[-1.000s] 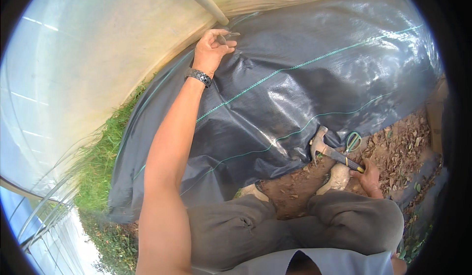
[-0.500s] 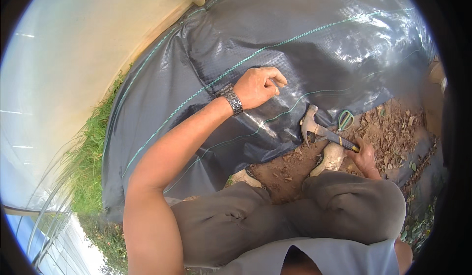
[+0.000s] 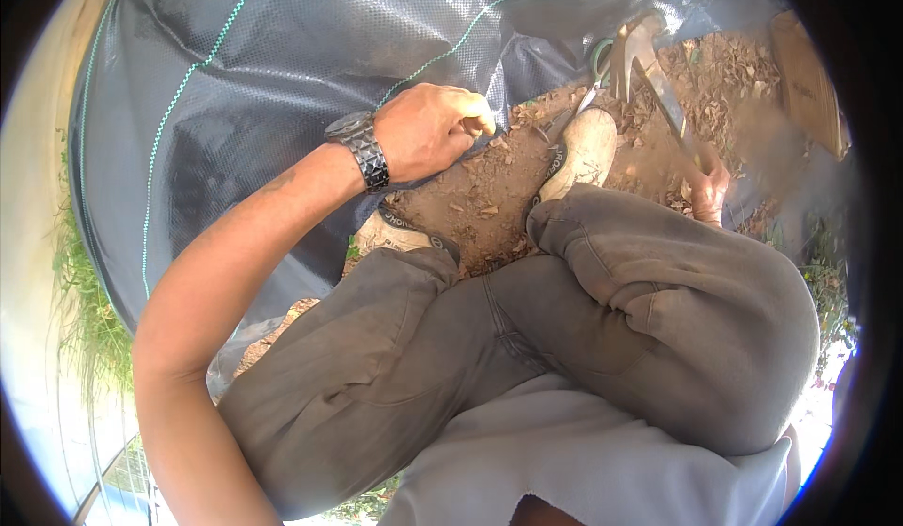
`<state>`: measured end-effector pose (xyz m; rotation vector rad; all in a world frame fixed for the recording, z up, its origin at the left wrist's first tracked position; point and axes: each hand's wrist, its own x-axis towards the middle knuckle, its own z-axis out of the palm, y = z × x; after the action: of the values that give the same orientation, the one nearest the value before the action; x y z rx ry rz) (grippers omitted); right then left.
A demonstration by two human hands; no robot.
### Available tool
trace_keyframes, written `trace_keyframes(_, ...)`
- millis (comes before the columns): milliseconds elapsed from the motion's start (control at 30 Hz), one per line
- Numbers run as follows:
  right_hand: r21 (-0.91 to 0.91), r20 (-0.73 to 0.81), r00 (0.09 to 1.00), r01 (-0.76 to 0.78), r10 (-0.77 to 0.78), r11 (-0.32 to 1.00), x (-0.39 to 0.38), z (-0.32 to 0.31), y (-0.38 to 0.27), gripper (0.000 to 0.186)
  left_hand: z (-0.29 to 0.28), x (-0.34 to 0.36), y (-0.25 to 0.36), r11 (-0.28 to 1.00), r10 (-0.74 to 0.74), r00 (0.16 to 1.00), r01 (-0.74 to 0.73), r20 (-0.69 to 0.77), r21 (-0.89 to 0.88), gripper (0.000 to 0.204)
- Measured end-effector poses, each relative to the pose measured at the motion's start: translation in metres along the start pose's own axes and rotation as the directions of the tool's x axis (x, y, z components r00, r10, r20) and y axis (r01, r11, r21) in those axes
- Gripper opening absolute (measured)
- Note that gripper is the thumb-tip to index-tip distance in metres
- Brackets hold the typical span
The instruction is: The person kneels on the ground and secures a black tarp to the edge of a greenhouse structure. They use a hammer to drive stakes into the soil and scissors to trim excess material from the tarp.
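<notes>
My left hand [image 3: 428,133], with a dark watch [image 3: 360,148] on its wrist, is over the lower edge of the black woven ground sheet [image 3: 282,46]. Its fingers are curled together, and whatever they may hold is hidden. On the right, my right hand [image 3: 708,193] grips a claw hammer [image 3: 666,103] by the end of its handle, its head up near the sheet's edge; the hammer is slightly blurred. Beside the hammer head lies a pair of green-handled scissors [image 3: 598,67], blades toward my right shoe [image 3: 585,150].
Brown soil [image 3: 480,201] with dry leaves lies between my shoes and to the right. A brown cardboard box [image 3: 807,84] stands at the far right. Grass [image 3: 89,310] and a pale wall [image 3: 33,197] border the sheet on the left. Green lines run across the sheet.
My view has swung right and down, so the sheet sits higher and farther left. My left hand has come closer to the sheet's lower edge. The hammer has lifted and swung away from my shoe.
</notes>
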<state>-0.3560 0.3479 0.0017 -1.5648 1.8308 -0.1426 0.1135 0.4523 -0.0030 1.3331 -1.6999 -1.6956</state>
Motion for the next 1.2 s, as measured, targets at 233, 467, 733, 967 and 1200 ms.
trace_keyframes(233,-0.125,-0.2,0.976,-0.109,0.083,0.986,0.016,0.037,0.067,0.036,0.085,-0.009,-0.023,0.977,-0.086,0.958,0.027,0.274,0.209,0.034)
trace_keyframes(467,-0.443,-0.011,0.999,-0.043,0.043,0.895,0.035,0.044,0.053,0.054,0.149,-0.046,-0.056,0.96,-0.268,0.888,0.281,0.374,0.021,0.042)
trace_keyframes(733,-0.388,0.031,0.999,0.025,-0.014,0.922,0.042,0.044,0.084,0.051,0.208,-0.056,-0.029,0.97,-0.242,0.637,0.136,0.732,0.202,0.07)
trace_keyframes(967,-0.397,-0.036,0.999,0.022,-0.04,0.917,0.039,0.06,0.077,0.05,0.294,-0.048,-0.079,0.939,-0.27,0.631,0.004,0.727,0.345,0.041)
trace_keyframes(1200,-0.359,-0.073,0.995,0.04,-0.071,0.933,0.045,0.056,0.111,0.059,0.363,-0.057,-0.121,0.95,-0.114,0.895,-0.03,0.431,0.312,0.014)
